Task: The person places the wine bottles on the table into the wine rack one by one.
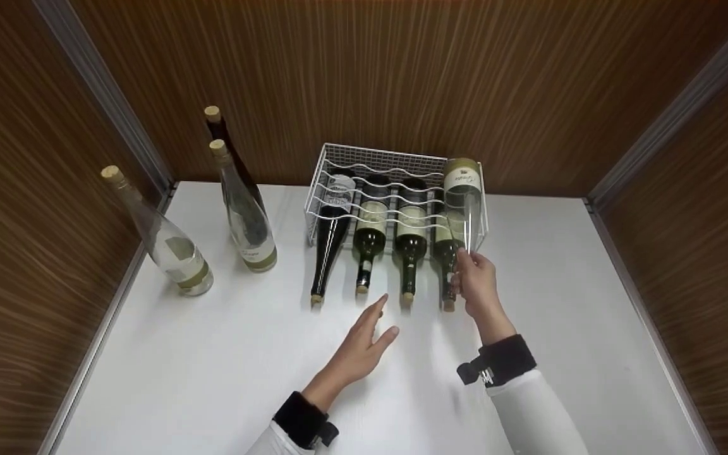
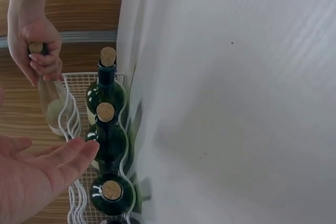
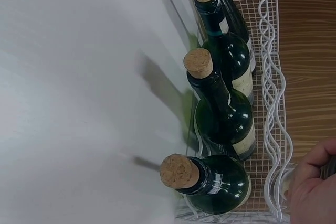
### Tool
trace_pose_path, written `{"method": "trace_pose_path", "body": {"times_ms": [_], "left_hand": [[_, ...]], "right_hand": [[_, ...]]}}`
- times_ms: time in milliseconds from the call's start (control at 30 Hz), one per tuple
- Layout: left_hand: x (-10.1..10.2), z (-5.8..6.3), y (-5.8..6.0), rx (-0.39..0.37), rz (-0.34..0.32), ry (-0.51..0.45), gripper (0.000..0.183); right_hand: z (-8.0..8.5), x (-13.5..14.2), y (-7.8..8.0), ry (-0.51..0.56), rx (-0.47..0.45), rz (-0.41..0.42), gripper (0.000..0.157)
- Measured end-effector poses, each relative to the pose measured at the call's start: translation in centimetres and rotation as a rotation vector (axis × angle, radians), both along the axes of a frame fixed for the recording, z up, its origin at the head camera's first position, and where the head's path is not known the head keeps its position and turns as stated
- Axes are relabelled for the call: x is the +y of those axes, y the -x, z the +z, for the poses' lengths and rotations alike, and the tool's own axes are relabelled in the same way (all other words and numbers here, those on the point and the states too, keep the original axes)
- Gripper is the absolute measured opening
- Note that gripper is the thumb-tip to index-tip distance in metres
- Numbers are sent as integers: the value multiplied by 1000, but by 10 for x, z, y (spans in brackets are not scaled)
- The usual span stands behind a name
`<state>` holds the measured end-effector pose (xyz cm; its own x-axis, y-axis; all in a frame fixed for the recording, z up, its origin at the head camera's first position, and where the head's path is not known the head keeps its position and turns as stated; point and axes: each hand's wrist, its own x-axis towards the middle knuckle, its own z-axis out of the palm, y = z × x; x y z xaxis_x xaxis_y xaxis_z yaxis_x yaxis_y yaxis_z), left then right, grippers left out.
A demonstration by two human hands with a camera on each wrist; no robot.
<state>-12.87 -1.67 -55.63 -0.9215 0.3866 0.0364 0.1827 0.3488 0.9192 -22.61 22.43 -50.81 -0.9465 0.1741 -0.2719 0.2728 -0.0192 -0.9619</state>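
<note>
My right hand [image 1: 478,283] grips the corked neck of a clear wine bottle [image 1: 463,180], which lies along the top of a white wire rack [image 1: 384,150] at its right end. Below it, three dark green bottles [image 1: 410,243] and a slimmer dark bottle [image 1: 328,243] lie in the lower row, corks facing me. My left hand [image 1: 354,354] hovers over the table in front of those corks, fingers extended and holding nothing. In the left wrist view, the right hand [image 2: 39,45] wraps the clear bottle's neck just under its cork [image 2: 35,48].
On the table's left side stand two clear corked bottles [image 1: 177,259] [image 1: 249,230] and a dark bottle [image 1: 237,151] behind them. Brown wood-grain panels [image 1: 364,76] rise at the back and both sides. The white table [image 1: 212,379] spreads in front of the rack.
</note>
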Motion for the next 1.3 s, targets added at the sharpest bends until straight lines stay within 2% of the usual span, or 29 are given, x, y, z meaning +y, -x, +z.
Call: {"method": "trace_pose_path", "body": {"times_ms": [167,533,800,900,1033,1300], "left_hand": [[-1,0,0,4,1,0,67],[-3,-2,-1,-34,0,10,68],[-3,-3,-1,-34,8,8,67],[-3,-4,-1,-34,10,4,65],[-3,-3,-1,-31,7,4,66],[-5,-5,-1,-23,11,12,66]], "right_hand": [[1,1,4,1,-12,17,34],[-2,2,6,58,3,22,40],[-4,8,8,151,-52,-3,31],[-5,9,8,178,-73,-10,36],[-5,11,7,151,-95,1,47],[-2,12,-2,63,-80,37,54]]}}
